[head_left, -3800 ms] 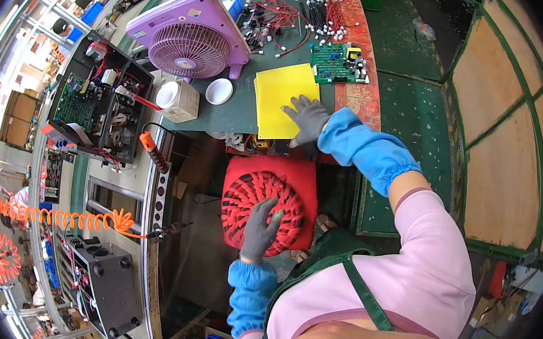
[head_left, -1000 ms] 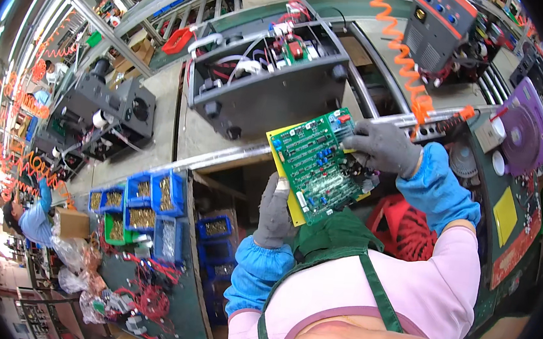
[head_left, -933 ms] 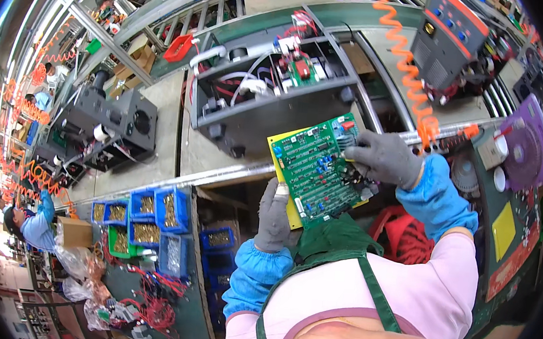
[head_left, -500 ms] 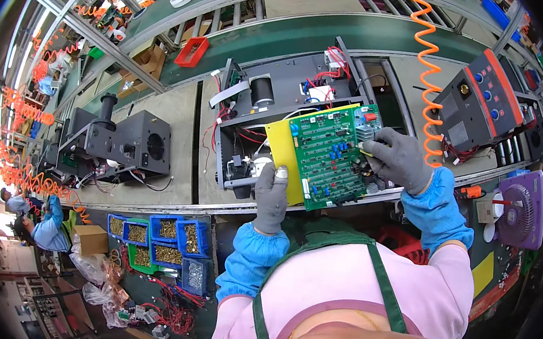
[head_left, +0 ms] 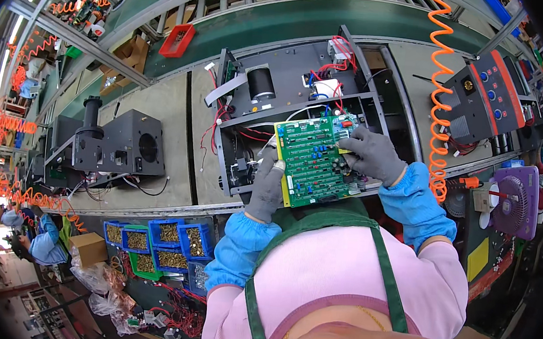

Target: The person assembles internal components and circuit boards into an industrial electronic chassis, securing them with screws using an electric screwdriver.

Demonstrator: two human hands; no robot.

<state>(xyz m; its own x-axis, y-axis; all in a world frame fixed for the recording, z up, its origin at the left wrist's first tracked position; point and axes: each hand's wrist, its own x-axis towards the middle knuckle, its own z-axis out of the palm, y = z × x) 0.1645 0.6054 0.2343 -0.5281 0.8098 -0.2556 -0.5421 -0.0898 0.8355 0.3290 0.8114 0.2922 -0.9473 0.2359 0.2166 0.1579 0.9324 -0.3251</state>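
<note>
A green circuit board (head_left: 310, 166), crowded with parts, is tilted in front of my chest. Behind it lies a yellow sheet (head_left: 278, 170), showing as a narrow strip along the left edge. My left hand (head_left: 266, 185), in a grey glove, grips that edge with the thumb in front; its other fingers are mostly hidden. From the right, my gloved right hand (head_left: 376, 157) is closed over the board's upper right side, fingertips among the parts. Just beyond the board sits an open dark metal chassis (head_left: 298, 75) with a black cylinder (head_left: 261, 85), a grey ribbon cable and red wires.
Another dark housing (head_left: 122, 140) stands on the bench to the left; a unit with an orange-edged panel (head_left: 478, 100) is at right. A coiled orange hose (head_left: 443, 94) hangs nearby. Blue screw bins (head_left: 166, 231), a red tray (head_left: 177, 40) and a purple fan (head_left: 514, 200) lie around.
The yellow sheet has slid behind the board, so less of it shows at the left. Both hands and the board have come slightly leftward in view, with the hands closer together.
</note>
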